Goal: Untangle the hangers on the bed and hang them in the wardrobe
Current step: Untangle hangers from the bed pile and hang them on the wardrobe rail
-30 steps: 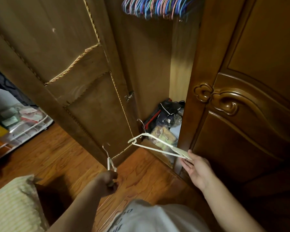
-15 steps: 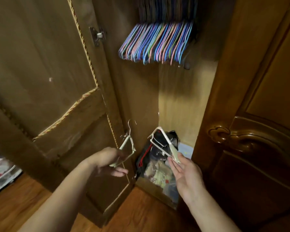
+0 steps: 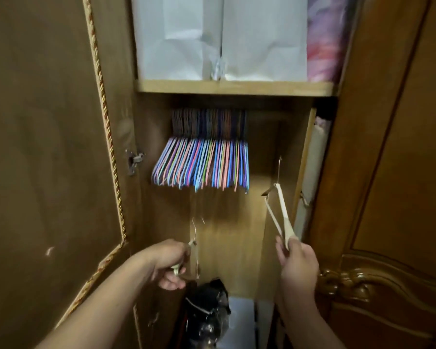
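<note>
Left hand [image 3: 170, 264] and right hand [image 3: 296, 258] each grip a cream plastic hanger [image 3: 282, 212]; their metal hooks could snag the packed coloured wire hangers [image 3: 202, 163].

To the right of the packed row of coloured hangers [image 3: 202, 163] you have an open gap under the shelf [image 3: 234, 88], reaching across to the wardrobe's inner side panel [image 3: 303, 157]. The open left door [image 3: 48, 147] and the carved right door [image 3: 388, 172] hem the opening in on both sides. Low down, a dark bag [image 3: 207, 308] fills the wardrobe floor.
</note>
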Motion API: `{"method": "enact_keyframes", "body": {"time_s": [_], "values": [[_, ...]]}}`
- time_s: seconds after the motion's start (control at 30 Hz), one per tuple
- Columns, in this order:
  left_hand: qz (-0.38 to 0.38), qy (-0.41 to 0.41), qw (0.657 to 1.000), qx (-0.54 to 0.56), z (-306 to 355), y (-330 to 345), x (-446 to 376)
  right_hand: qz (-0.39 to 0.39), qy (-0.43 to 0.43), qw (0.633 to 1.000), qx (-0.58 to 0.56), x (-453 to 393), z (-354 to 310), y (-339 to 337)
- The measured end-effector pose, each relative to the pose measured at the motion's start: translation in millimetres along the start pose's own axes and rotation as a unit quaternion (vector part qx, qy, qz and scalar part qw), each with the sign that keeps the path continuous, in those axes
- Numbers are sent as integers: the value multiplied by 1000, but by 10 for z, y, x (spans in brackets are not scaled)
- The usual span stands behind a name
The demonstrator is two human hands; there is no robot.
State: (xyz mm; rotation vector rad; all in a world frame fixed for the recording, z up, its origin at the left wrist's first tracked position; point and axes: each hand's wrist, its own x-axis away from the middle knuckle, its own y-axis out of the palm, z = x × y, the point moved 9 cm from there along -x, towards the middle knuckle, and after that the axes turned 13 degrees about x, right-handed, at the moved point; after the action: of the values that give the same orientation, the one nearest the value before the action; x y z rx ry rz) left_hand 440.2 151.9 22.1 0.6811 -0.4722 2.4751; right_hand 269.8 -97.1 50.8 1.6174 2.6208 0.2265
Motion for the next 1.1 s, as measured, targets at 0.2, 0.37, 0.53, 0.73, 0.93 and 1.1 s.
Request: {"method": "enact_keyframes", "body": {"time_s": [0.2,0.37,0.53,0.73,0.93,1.1], "values": [[-3,1,999,-51,493,-270,93,15,-57,996,69,-705,-830,598],[1,5,997,-82,645,-305,94,-3,-66,998,7,-1195,-1259,1142],[0,12,995,-103,714,-295,-13,-41,-42,998,5,-1578,-1403,1530],[-10,11,998,-62,708,-314,-135,-84,-18,994,70,-1681,-1105,1670],[-26,23,999,-31,693,-279,-228,-134,-67,971,188,-1678,-1102,1794],[-50,6,999,-16,528,-197,-272,-124,-98,956,249,-1635,-916,1774]]}}
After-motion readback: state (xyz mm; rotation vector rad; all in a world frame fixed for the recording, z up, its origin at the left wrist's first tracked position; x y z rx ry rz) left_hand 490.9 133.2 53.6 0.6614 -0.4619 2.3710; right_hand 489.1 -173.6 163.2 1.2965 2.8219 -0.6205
